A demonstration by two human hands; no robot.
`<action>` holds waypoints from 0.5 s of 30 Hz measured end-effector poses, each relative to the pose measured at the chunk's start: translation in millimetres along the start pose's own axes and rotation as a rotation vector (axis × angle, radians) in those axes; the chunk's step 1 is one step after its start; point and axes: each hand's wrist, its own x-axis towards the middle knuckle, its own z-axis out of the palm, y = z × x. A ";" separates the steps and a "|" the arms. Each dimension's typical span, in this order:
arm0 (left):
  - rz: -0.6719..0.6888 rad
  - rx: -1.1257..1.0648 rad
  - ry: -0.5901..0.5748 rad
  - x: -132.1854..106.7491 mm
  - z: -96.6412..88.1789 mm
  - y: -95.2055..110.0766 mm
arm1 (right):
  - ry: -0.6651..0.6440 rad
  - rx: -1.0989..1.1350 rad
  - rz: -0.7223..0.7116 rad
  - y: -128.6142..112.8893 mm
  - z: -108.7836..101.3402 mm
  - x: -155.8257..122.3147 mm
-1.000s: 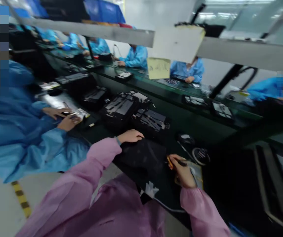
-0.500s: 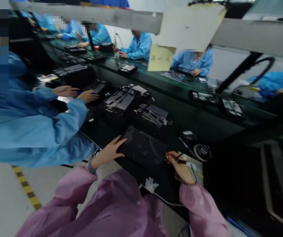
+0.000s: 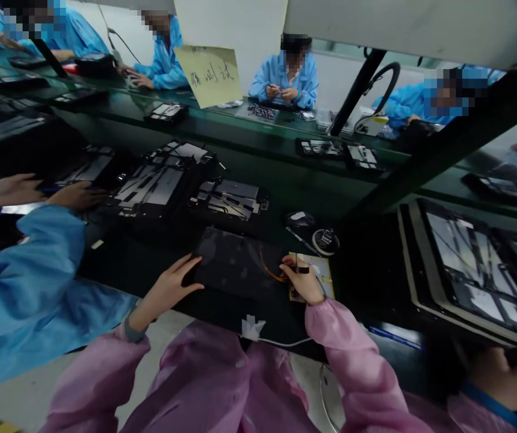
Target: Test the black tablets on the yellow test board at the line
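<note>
The left hand (image 3: 168, 288) lies flat and spread, fingers apart, its fingertips pressing the near left corner of a dark flat panel (image 3: 235, 261) that rests on the counter (image 3: 150, 264) straight in front of the person. The forearm reaches in from the lower left in a pink sleeve. The right hand (image 3: 303, 281) has its grip closed, thumb and fingers pinched on a small dark tool (image 3: 302, 270) at the panel's right edge, beside an orange wire (image 3: 269, 272) that curves over the panel (the tool's tip is too small to make out). The wrist is bent down over a yellowish card (image 3: 324, 273). A neighbour in a blue sleeve (image 3: 37, 240) works at the left.
</note>
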 end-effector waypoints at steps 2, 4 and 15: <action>-0.012 0.030 0.003 3.4 -0.1 7.3 | 0.012 -0.003 0.013 -2.8 2.0 0.4; -0.025 0.076 0.019 3.4 2.6 16.6 | 0.027 -0.018 0.012 -5.7 4.7 0.5; 0.080 0.215 -0.038 21.8 -38.1 52.1 | -0.139 0.220 0.047 -7.1 -11.2 -0.1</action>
